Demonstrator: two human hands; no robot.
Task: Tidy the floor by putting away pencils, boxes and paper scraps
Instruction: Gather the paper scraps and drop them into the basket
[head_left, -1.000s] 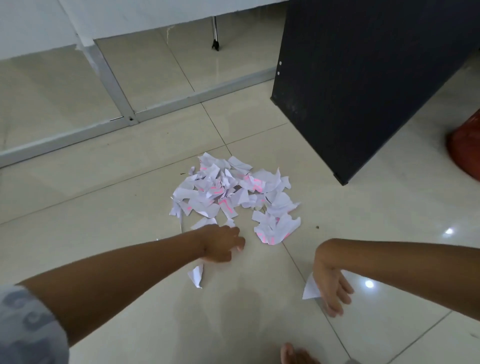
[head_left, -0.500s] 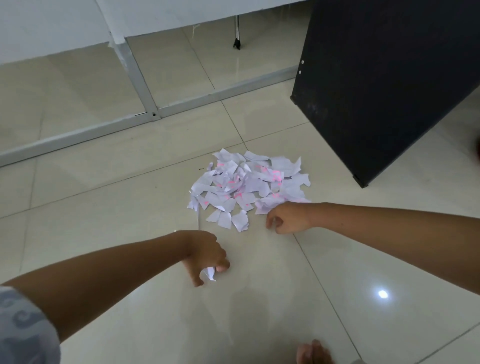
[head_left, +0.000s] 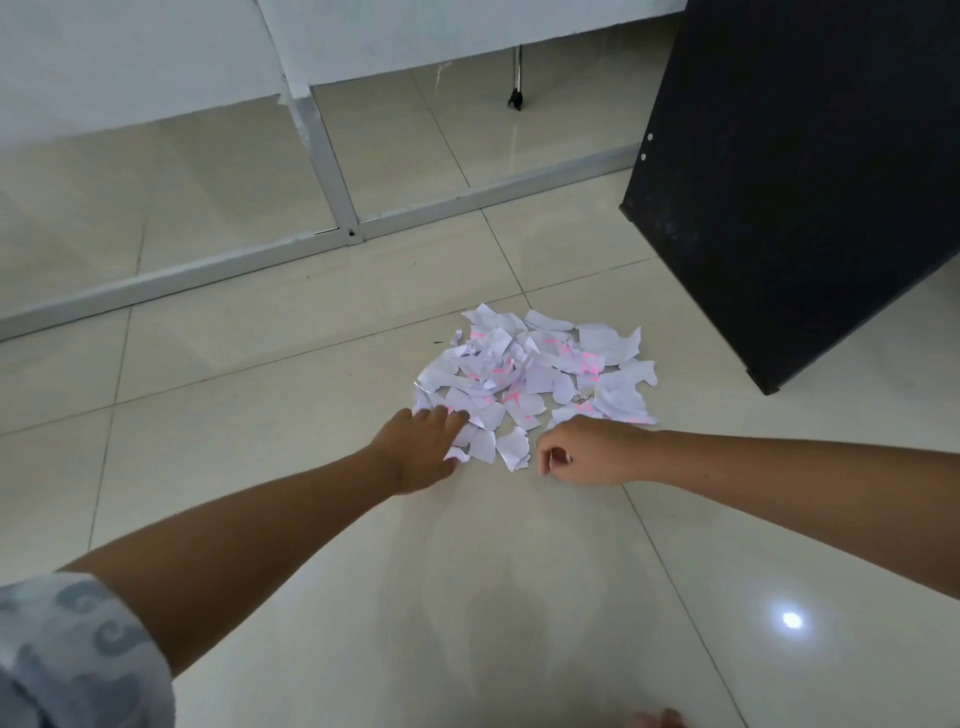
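2 hands (head_left: 426, 447) (head_left: 592, 451) at paper scraps (head_left: 535, 371) (left flat, right curled).

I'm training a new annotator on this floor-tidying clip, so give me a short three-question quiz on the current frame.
1. True or false: the left hand lies flat on the near edge of the heap of torn white paper scraps with pink marks.
2. The curled right hand is: A) on the tall black panel, B) by the heap's near edge, C) out of view.
3. Fill in: the scraps lie on the glossy beige ___ floor.

Key: 1 true; 2 B; 3 tiled.
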